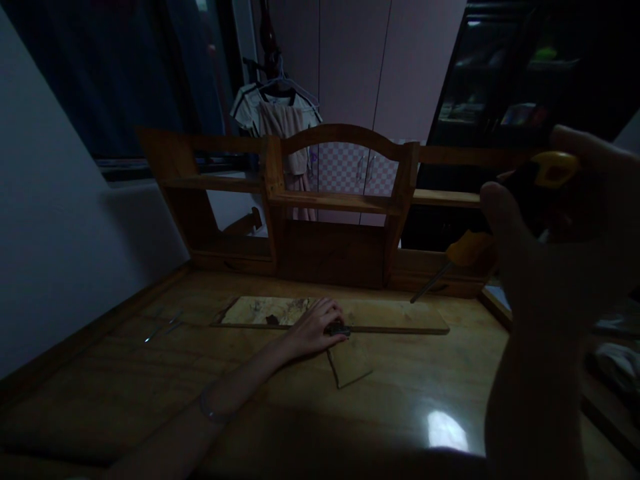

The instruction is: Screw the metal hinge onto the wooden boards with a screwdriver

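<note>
On the wooden tabletop (415, 380), my left hand (323, 327) presses down with its fingers closed over a small dark metal piece (339, 329), probably a hinge, at the front edge of a long narrow board (395, 315). A smaller square wooden piece (350, 367) lies partly under that hand. My right hand (565, 220) is raised at the right, its fingers wrapped around a screwdriver (470, 248) with a yellow handle. The thin shaft points down and left towards the board. Another yellow-and-black part (557, 169) shows in the same grip; darkness hides whether it belongs to the screwdriver.
Several thin metal objects (163, 327) lie on the table at the left. A wooden shelf unit (340, 200) stands along the far edge. Behind it are hanging clothes (280, 113) and a pink wardrobe (350, 67). The room is dim.
</note>
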`<move>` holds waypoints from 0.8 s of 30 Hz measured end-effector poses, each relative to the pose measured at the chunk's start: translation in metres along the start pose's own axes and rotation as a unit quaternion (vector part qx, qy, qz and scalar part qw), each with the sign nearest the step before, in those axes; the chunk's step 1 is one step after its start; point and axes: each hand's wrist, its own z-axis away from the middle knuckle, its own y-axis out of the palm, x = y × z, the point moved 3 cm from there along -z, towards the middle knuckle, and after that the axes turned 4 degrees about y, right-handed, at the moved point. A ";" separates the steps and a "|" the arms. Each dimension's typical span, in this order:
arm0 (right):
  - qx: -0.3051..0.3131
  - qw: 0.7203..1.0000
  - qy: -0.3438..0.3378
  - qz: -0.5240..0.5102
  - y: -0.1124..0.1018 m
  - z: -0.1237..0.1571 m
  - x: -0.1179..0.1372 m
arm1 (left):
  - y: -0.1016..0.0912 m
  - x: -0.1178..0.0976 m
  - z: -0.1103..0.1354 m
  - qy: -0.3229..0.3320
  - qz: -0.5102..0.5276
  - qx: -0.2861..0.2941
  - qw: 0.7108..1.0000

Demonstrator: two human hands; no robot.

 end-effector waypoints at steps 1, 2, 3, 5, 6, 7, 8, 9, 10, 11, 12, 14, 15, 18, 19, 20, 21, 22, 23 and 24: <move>0.002 1.000 -0.010 0.006 -0.001 -0.001 -0.001 | 0.000 -0.001 0.000 0.006 -0.002 0.000 1.000; 0.003 1.000 -0.023 0.013 -0.001 -0.001 -0.002 | 0.000 -0.002 0.000 0.012 -0.004 -0.001 1.000; 0.002 0.999 -0.033 0.020 -0.002 -0.001 -0.003 | 0.000 -0.002 0.000 0.016 -0.006 -0.001 1.000; -0.002 0.999 -0.034 0.026 -0.002 -0.002 -0.005 | 0.001 -0.001 0.000 0.021 -0.011 -0.002 1.000; -0.003 0.999 -0.030 0.026 -0.003 -0.002 -0.006 | 0.001 0.000 0.000 0.021 -0.014 -0.001 1.000; -0.004 0.999 -0.027 0.026 -0.003 -0.002 -0.007 | 0.001 0.002 0.000 0.021 -0.017 -0.001 1.000; -0.004 0.999 -0.023 0.025 -0.003 -0.002 -0.008 | 0.002 0.003 0.001 0.021 -0.019 0.000 1.000; -0.005 0.999 -0.023 0.023 -0.003 -0.002 -0.008 | 0.002 0.005 0.001 0.019 -0.021 0.000 1.000; -0.006 0.999 -0.025 0.020 -0.003 -0.002 -0.008 | 0.003 0.006 0.002 0.019 -0.023 -0.001 1.000; -0.007 0.999 -0.026 0.020 -0.004 -0.002 -0.008 | 0.003 0.007 0.002 0.019 -0.025 -0.002 1.000; -0.006 0.999 -0.026 0.020 -0.004 -0.002 -0.007 | 0.004 0.009 0.002 0.020 -0.026 -0.004 0.999; -0.003 1.000 -0.018 0.024 -0.003 -0.002 -0.006 | 0.004 0.010 0.002 0.023 -0.028 -0.006 0.999; -0.002 1.000 -0.012 0.027 -0.003 -0.001 -0.005 | 0.005 0.010 0.002 0.025 -0.029 -0.006 0.999; -0.006 0.999 0.002 0.033 -0.004 -0.001 -0.003 | 0.005 0.010 0.002 0.025 -0.033 -0.003 0.999; -0.008 0.999 0.000 0.036 -0.004 -0.001 -0.003 | 0.005 0.010 0.002 0.024 -0.035 -0.001 0.999; -0.007 0.999 -0.005 0.041 -0.005 -0.001 -0.002 | 0.004 0.010 0.002 0.023 -0.038 0.002 0.999; -0.005 0.999 -0.010 0.045 -0.005 -0.001 -0.002 | 0.004 0.009 0.002 0.021 -0.043 0.005 0.999; -0.001 0.999 -0.013 0.049 -0.006 -0.001 -0.002 | 0.004 0.009 0.003 0.021 -0.052 0.007 0.998; 0.003 0.999 -0.016 0.050 -0.006 -0.001 -0.002 | 0.003 0.008 0.002 0.021 -0.063 0.008 0.998; 0.007 0.999 -0.018 0.049 -0.006 -0.001 -0.002 | 0.003 0.008 0.002 0.024 -0.079 0.007 0.997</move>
